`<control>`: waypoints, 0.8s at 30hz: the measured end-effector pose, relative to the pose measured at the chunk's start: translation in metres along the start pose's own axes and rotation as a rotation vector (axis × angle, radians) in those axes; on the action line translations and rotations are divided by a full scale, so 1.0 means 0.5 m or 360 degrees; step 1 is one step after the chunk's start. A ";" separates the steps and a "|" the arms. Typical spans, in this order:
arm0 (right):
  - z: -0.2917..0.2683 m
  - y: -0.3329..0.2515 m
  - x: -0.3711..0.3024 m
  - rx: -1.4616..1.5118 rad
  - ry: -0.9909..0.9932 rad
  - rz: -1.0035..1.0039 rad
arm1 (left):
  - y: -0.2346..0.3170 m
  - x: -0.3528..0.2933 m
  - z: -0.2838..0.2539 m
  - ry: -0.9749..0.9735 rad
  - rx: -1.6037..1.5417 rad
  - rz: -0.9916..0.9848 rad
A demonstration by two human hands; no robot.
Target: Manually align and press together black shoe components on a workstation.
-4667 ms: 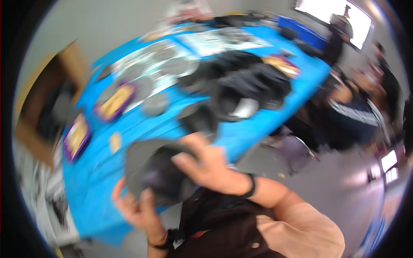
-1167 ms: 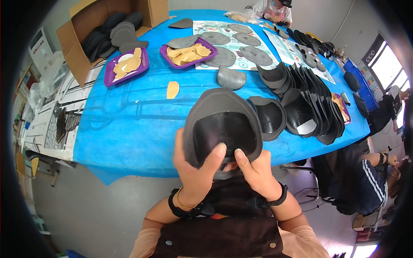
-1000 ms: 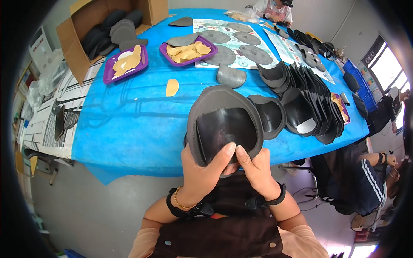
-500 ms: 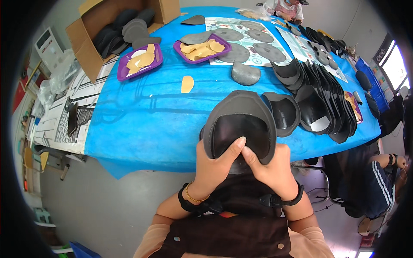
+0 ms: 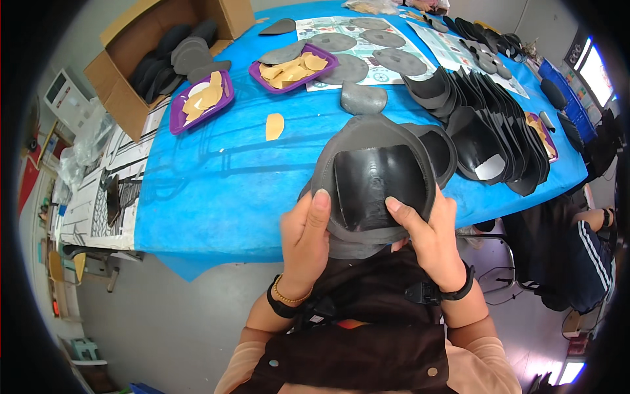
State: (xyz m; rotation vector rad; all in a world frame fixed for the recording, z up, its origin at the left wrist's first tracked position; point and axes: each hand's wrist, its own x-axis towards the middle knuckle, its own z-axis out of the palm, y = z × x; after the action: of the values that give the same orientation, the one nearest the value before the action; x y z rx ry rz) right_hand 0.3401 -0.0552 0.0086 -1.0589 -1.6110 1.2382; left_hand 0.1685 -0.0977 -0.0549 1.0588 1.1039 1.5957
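Note:
Over the table's near edge, I hold a dark grey foam pad (image 5: 377, 131) with a glossy black curved panel (image 5: 377, 187) between both hands. My left hand (image 5: 306, 240) grips its lower left rim, thumb on the front. On the lower right side, my right hand (image 5: 433, 240) has its thumb pressed on the panel and its fingers behind. A further grey layer shows under the pad's lower edge; whether it is a separate piece I cannot tell. Just behind on the right lies a similar pad (image 5: 441, 151), partly covered, beside stacked black pads (image 5: 499, 141).
Two purple trays hold tan pieces: the left tray (image 5: 176, 121) and the right tray (image 5: 289, 90). A loose tan piece (image 5: 274, 127) and a curved grey piece (image 5: 363, 98) lie on the blue-covered table (image 5: 216, 197). A cardboard box (image 5: 111, 98) stands far left. Another person (image 5: 571, 262) sits at right.
My thumbs have moved apart, from the middle of the panel's lower part toward its two sides. The pad has tilted, showing more of its panel. The view has shifted slightly.

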 end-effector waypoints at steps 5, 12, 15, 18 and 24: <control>0.000 0.002 0.010 0.0151 -0.0046 0.0126 | 0.030 0.003 0.036 0.0171 -0.0684 -0.0077; -0.012 0.011 0.026 0.0161 -0.0148 0.0231 | 0.008 -0.001 -0.009 -0.0007 -0.0693 -0.0135; -0.033 0.009 0.034 0.0146 -0.0241 0.0307 | 0.013 -0.011 -0.035 -0.0126 -0.0256 -0.0097; -0.051 0.001 0.050 0.0055 -0.0372 0.0404 | 0.031 -0.010 -0.038 0.0154 0.0499 0.0793; -0.044 -0.003 0.072 -0.0395 -0.0877 0.0463 | 0.022 -0.003 -0.092 -0.0331 0.1757 0.1812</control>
State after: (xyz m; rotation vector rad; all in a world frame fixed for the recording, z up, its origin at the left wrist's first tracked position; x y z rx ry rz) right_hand 0.3497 -0.0149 0.0183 -1.2039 -2.1234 1.6591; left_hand 0.1227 -0.1100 -0.0556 2.8944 1.3240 1.4960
